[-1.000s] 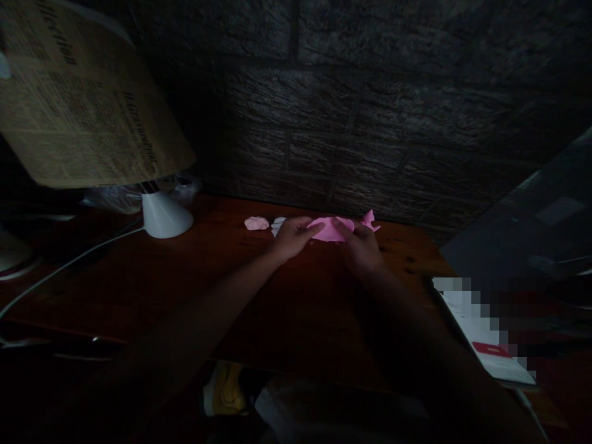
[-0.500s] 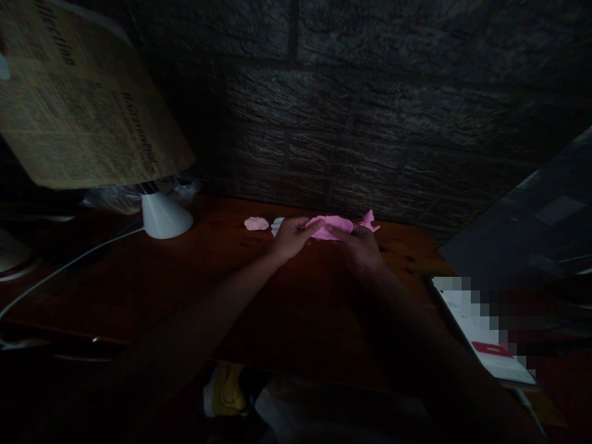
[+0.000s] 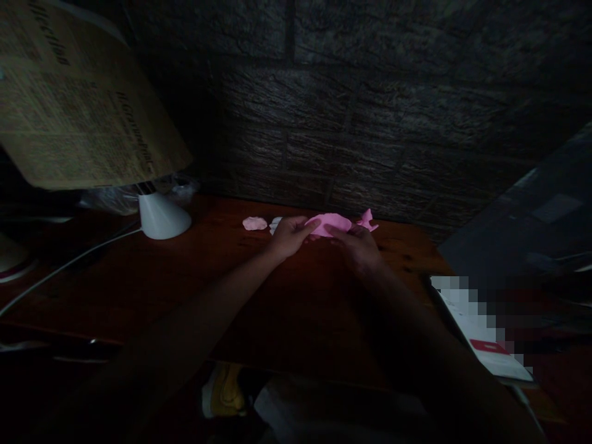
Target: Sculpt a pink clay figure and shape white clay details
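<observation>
A flattened piece of bright pink modelling clay (image 3: 333, 221) is stretched between my two hands, just above the far part of the wooden table. My left hand (image 3: 287, 238) grips its left end, thumb on top. At the right end my right hand (image 3: 361, 245) pinches it the same way; the fingers beneath are mostly hidden. Left of my left hand lies a pale pink lump (image 3: 254, 223), and a white piece (image 3: 274, 224) is partly covered by that hand. Just beyond my right hand sits a pink piece with pointed ends (image 3: 367, 220).
On the left stands a lamp with a newsprint shade (image 3: 92, 105) and white base (image 3: 164, 216), its white cord (image 3: 69, 262) crossing the wooden table (image 3: 185, 296). A lit tablet-like screen (image 3: 467, 320), partly pixelated, lies at the right edge. A dark brick wall (image 3: 314, 111) rises behind.
The pink clay's upper edge looks smoother and a little more arched. Both hands keep their hold in nearly the same place; the whole view has shifted slightly.
</observation>
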